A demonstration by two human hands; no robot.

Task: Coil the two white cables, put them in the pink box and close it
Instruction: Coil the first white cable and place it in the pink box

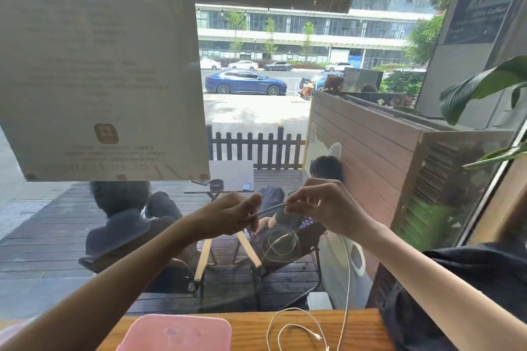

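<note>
Both my hands are raised in front of the window, close together. My left hand (228, 218) pinches one white cable (347, 271), and several hanging loops of it dangle below the hands. My right hand (322, 208) grips the same cable a short way along; a taut stretch runs between the two hands. From my right hand the cable drops straight down to the wooden counter (248, 322). A second white cable (296, 330) lies loose and curled on the counter. The pink box (176, 332) sits on the counter at the bottom centre, lid down.
The counter runs along a glass window. A large paper notice (99, 65) hangs on the glass at upper left. Outside, two seated people and folding chairs are on a deck. A dark bag (413, 319) rests at the right end of the counter, with plant leaves (482, 85) above.
</note>
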